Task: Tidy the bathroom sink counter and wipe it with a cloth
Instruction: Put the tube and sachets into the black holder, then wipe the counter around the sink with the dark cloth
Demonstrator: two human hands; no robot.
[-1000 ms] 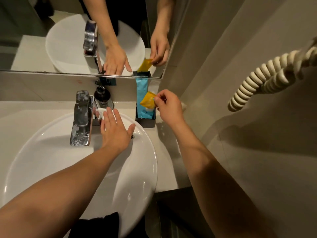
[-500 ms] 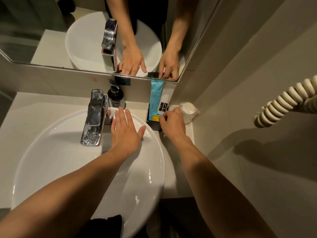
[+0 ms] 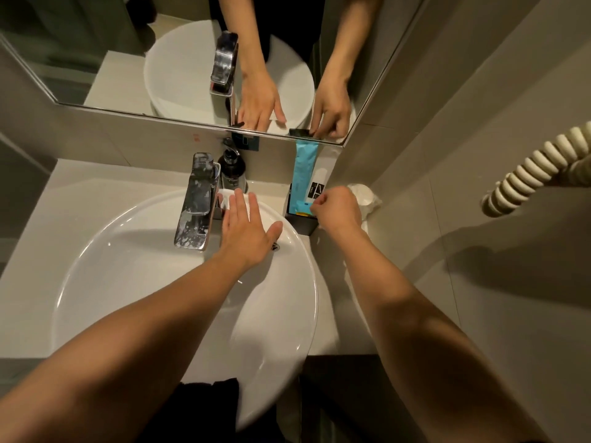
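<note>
My left hand [image 3: 246, 231] lies flat, fingers spread, on the back rim of the white basin [image 3: 96, 266], its fingertips on a small white cloth [image 3: 228, 198] beside the chrome faucet [image 3: 196, 199]. My right hand [image 3: 339, 209] is curled at a black holder [image 3: 303, 225] in the counter's back right corner. Its fingertips pinch at the packets standing there: a tall blue packet [image 3: 303, 167], a white printed one [image 3: 316, 187], and a yellow packet [image 3: 300, 213] of which only a sliver shows.
A dark soap pump bottle [image 3: 232, 169] stands behind the faucet. A crumpled clear-wrapped white item [image 3: 364, 195] sits in the corner past my right hand. The mirror [image 3: 128, 59] runs above the counter [image 3: 64, 203]. A coiled cream cord [image 3: 527, 174] hangs on the right wall.
My right hand brought the yellow packet down from beside the blue packet into the black holder, where it is now nearly hidden. My left hand stayed on the cloth.
</note>
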